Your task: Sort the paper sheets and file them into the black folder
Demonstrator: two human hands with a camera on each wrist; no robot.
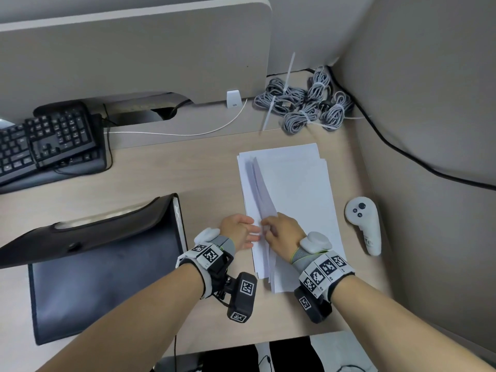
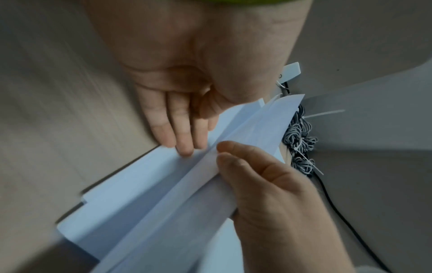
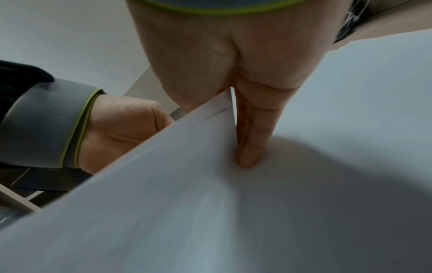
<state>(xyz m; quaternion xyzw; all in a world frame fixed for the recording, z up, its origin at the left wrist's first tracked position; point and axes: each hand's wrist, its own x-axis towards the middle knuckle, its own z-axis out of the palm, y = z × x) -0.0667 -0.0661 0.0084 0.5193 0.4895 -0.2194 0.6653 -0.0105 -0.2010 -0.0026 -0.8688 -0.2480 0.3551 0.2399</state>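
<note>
A loose stack of white paper sheets [image 1: 295, 189] lies on the desk, right of centre. The black folder [image 1: 102, 277] sits at the left with its flap raised. My left hand [image 1: 251, 234] lays straight fingers [image 2: 182, 136] flat on the lower sheets [image 2: 131, 203] at their left edge. My right hand [image 1: 265, 228] pinches the lifted left edge of a few upper sheets, which stand up from the stack. In the right wrist view one finger [image 3: 250, 147] lies under the raised sheets [image 3: 233, 212]; the thumb is hidden behind them.
A black keyboard [image 1: 45, 140] sits at the far left. Bundled grey cables [image 1: 303, 106] lie behind the papers, and a black cable [image 1: 402, 151] runs along the right wall. A white controller [image 1: 365, 224] lies right of the stack. Bare desk [image 1: 188, 178] separates folder and papers.
</note>
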